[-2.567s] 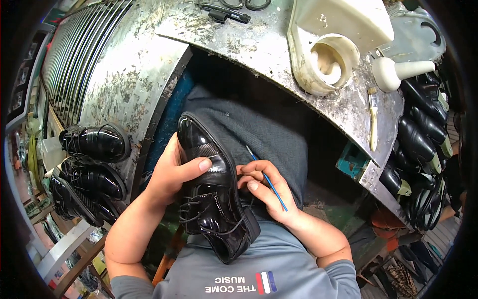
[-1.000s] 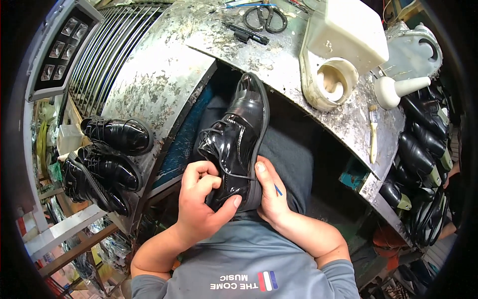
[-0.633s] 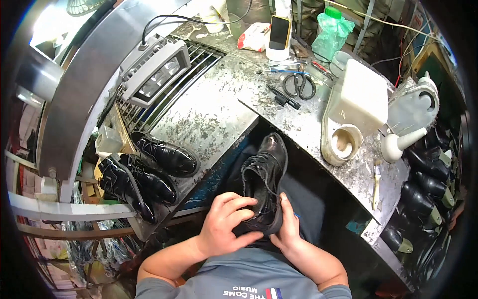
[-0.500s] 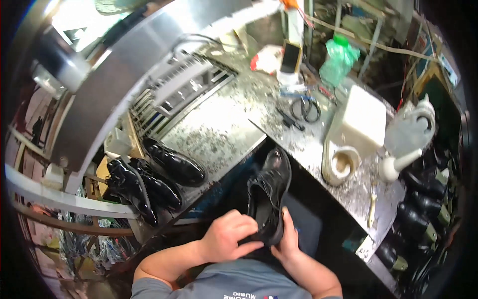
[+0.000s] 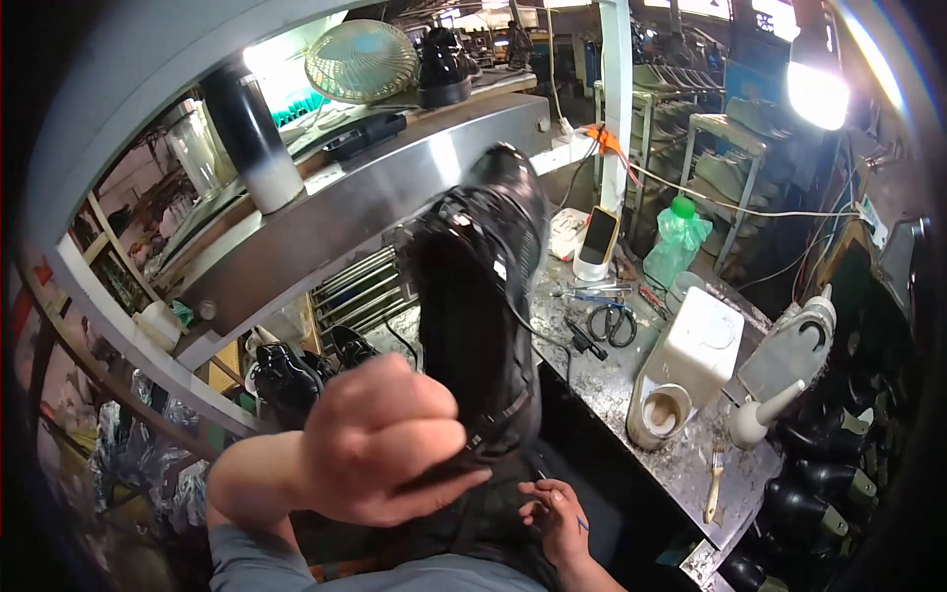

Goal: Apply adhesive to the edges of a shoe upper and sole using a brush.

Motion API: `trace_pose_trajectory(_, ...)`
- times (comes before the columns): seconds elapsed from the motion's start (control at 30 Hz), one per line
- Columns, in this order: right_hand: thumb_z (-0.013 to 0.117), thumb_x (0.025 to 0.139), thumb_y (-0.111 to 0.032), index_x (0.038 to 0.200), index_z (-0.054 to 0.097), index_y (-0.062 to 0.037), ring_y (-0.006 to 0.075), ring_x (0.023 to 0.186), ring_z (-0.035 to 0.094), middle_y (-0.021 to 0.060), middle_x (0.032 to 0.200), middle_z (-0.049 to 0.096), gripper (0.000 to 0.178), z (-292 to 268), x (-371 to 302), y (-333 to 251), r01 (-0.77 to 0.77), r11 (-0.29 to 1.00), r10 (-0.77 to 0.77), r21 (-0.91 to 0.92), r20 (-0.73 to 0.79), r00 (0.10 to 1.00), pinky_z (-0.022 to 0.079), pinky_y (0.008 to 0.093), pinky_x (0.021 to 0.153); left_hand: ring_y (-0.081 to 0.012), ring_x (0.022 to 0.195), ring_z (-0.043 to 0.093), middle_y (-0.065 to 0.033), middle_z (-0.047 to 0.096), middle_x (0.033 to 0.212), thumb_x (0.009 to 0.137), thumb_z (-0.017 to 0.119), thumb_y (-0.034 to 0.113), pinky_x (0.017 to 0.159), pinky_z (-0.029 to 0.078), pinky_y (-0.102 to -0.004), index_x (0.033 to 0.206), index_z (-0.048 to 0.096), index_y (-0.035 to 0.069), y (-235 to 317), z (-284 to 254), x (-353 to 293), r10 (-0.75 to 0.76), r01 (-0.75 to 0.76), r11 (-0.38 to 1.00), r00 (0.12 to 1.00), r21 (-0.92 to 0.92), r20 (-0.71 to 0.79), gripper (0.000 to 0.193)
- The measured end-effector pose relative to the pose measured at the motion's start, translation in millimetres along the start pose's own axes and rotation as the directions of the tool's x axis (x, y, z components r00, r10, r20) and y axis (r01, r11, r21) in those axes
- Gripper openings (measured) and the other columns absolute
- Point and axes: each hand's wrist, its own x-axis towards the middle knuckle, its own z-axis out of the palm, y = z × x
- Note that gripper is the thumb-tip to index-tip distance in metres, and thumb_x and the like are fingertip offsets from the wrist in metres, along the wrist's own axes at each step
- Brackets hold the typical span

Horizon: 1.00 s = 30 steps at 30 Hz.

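The left hand (image 5: 380, 444) is closed around the heel end of a black shoe (image 5: 483, 296), lifted toe-up close to the camera, above the lap. The right hand (image 5: 557, 513) rests low, fingers loosely curled on a thin blue pen (image 5: 577, 518). On the bench stand a white rectangular container (image 5: 695, 345), a green-capped bottle (image 5: 676, 237) and scissors (image 5: 612, 321) — a phone (image 5: 597, 242) leans upright behind.

Left hand (image 5: 380, 439) gripping raised black shoe (image 5: 483, 296), perhaps heel-end
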Motion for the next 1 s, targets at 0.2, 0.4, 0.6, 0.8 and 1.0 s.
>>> trace_pose_trajectory(0.2, 0.051, 0.097, -0.023, 0.117, 0.052, -0.0058, 0.0208, 0.079, 0.063, 0.0184, 0.114, 0.064, 0.026, -11, -7, -2, 0.021, 1.000, -0.021, -0.005, -0.073, 0.997, 0.049, 0.0305, 0.070, -0.0226, 0.061, 0.047, -0.0071, 0.052, 0.078, 0.059, 0.087, 0.012, 0.055, 0.037, -0.0365, 0.087, 0.054, 0.007, 12, -45, -26, -0.086, 0.086, 0.996, 0.972, -0.008, -0.220, 0.044)
trace_pose_trajectory(0.4, 0.049, 0.098, -0.021, 0.115, 0.050, -0.0038, 0.0159, 0.080, 0.062, 0.0163, 0.115, 0.063, 0.024, -6, -1, -3, -0.019, 0.992, 0.013, -0.126, -0.049, 0.999, 0.049, 0.0280, 0.071, -0.0235, 0.093, 0.053, -0.0096, 0.055, 0.102, 0.060, 0.079, 0.063, 0.094, 0.040, -0.0405, 0.097, 0.051, 0.004, 87, -78, -103, -0.409, 0.662, 0.747, 0.536, 0.067, -0.738, 0.075)
trace_pose_trajectory(0.6, 0.051, 0.098, -0.019, 0.113, 0.050, -0.0038, 0.0138, 0.078, 0.061, 0.0145, 0.114, 0.064, 0.022, 5, 2, 4, -0.033, 0.983, 0.043, -0.181, 0.051, 0.998, 0.049, 0.0267, 0.070, -0.0229, 0.119, 0.051, -0.0162, 0.050, 0.130, 0.073, 0.071, 0.020, 0.104, 0.038, -0.0356, 0.136, 0.039, -0.007, 83, -148, -145, -0.431, 0.579, 0.809, 0.696, 0.095, -0.574, 0.075)
trace_pose_trajectory(0.8, 0.050, 0.098, -0.020, 0.113, 0.050, -0.0049, 0.0135, 0.077, 0.060, 0.0150, 0.113, 0.064, 0.021, 7, -11, 11, -0.026, 0.984, 0.027, -0.177, 0.003, 1.000, 0.049, 0.0268, 0.069, -0.0254, 0.112, 0.053, -0.0133, 0.054, 0.120, 0.074, 0.068, 0.006, 0.101, 0.038, -0.0357, 0.116, 0.051, 0.000, 1, -176, -111, -0.380, 0.521, 0.664, 0.853, 0.537, -0.358, 0.046)
trace_pose_trajectory(1.0, 0.050, 0.098, -0.020, 0.112, 0.050, -0.0050, 0.0128, 0.076, 0.060, 0.0138, 0.110, 0.064, 0.021, -3, -19, 21, -0.039, 0.980, 0.024, -0.194, -0.078, 0.997, 0.049, 0.0258, 0.069, -0.0264, 0.113, 0.056, -0.0128, 0.057, 0.120, 0.079, 0.070, 0.010, 0.099, 0.041, -0.0339, 0.119, 0.052, 0.001, -92, -192, -103, -0.324, 0.493, 0.570, 0.870, 0.657, -0.371, 0.045)
